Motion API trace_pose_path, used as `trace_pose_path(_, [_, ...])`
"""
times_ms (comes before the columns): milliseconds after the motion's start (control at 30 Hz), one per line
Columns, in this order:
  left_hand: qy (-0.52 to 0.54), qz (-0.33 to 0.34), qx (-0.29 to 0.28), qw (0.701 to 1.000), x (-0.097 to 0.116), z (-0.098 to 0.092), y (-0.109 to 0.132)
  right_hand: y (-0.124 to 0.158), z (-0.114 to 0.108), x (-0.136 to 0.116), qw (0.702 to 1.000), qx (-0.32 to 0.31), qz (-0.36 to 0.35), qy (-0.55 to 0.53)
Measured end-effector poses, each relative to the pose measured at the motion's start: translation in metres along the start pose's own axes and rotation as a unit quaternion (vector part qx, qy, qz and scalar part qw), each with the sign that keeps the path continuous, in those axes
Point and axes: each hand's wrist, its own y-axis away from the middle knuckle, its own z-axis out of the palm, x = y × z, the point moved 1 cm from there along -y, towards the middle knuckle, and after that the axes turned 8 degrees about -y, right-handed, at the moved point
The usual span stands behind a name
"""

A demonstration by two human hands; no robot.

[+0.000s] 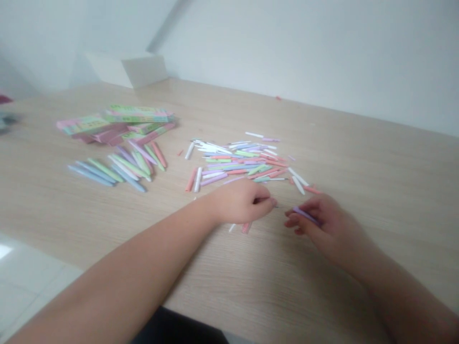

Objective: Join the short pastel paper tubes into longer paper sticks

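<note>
My right hand (322,222) pinches a purple pen barrel (306,215) between thumb and fingers, its end facing left. Just across a small gap, my left hand (247,200) is closed, thumb against forefinger, on a thin pen refill (277,206); only its narrow tip shows, and the rest is hidden in the fist. Behind both hands spreads a pile of loose pen parts (244,160) in white, green, blue, purple and coral. A white and coral pair of short pieces (194,179) lies left of the pile. Partly covered by my left wrist is a coral piece (246,227).
Pastel pens (125,165) lie in a loose group on the left of the wooden table (376,157). Pink and green boxes (136,114) are stacked behind them. A white box (131,69) stands at the back against the wall.
</note>
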Motion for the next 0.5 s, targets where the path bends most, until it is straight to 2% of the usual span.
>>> trace_pose_path(100, [-0.004, -0.001, -0.004, 1.000, 0.000, 0.001, 0.000, -0.001, -0.003, -0.007, 0.998, 0.021, 0.051, 0.007])
trace_pose_path(333, [-0.019, -0.005, -0.002, 1.000, -0.001, 0.005, -0.002, -0.007, -0.001, -0.016, 0.995, -0.065, -0.054, 0.046])
trace_pose_path(500, [-0.021, -0.012, -0.007, 1.000, 0.001, 0.004, -0.001, -0.006, 0.002, -0.014, 0.994, -0.040, -0.095, 0.022])
